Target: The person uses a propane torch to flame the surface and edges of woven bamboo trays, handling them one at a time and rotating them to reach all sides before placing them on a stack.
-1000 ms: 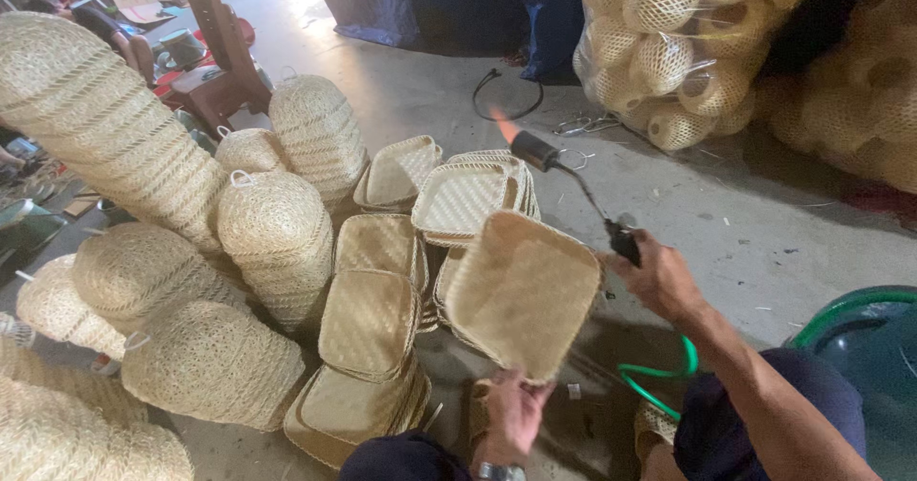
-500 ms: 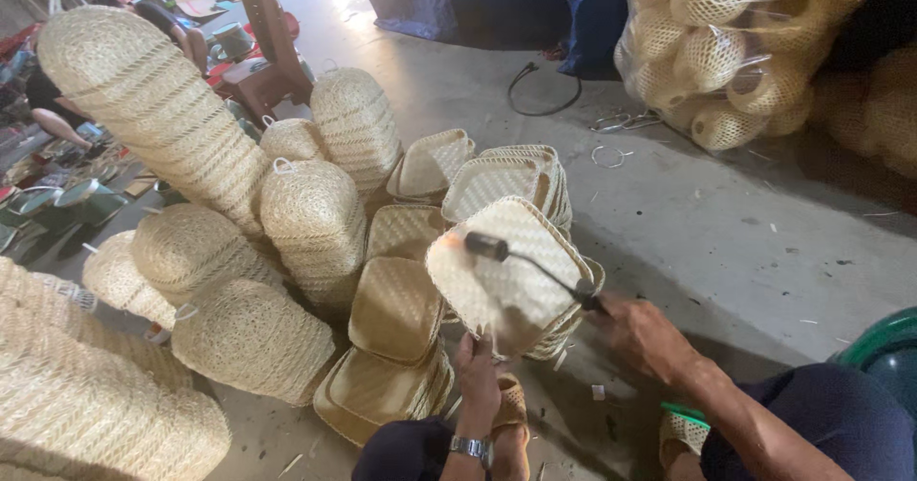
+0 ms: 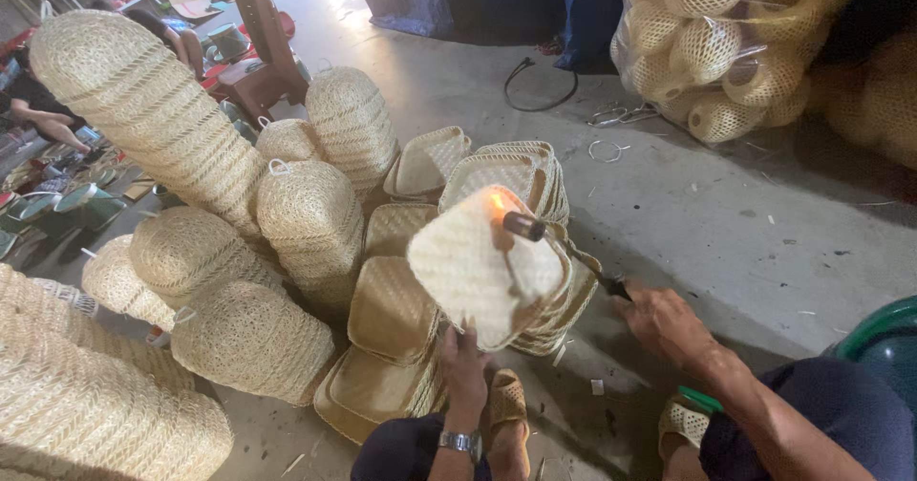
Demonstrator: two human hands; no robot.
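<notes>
Head view. Left hand [image 3: 465,355] raised from below, fingers pinched on the lower edge of a pale woven tray [image 3: 478,266], held up on edge with its underside turned toward the camera. Right hand [image 3: 664,320] closed around the handle of a slim gas torch [image 3: 559,247]; long axis running from that hand up and to the left, nozzle end pointing at the upper part of the tray, a small orange flame at the tip touching the weave. Tray roughly square with rounded corners, shallow, of fine flat plaited strips, matte and straw-coloured.

Just behind and beside the left hand, stacks of similar square trays [image 3: 392,309], nested and leaning, the same plaited texture. Further left of that hand, tall domed woven baskets [image 3: 310,218] with coarse open weave and small loops on top, and long nested columns of them [image 3: 143,108] lying tilted. Beyond the right hand, bare grey concrete floor [image 3: 726,213] with scattered fibre scraps. Far up past the right hand, a clear plastic sack of round open-lattice baskets [image 3: 716,32]. Below the left hand, a tan sandal [image 3: 506,400]; at the right wrist's outer side, a green tub rim [image 3: 884,333].
</notes>
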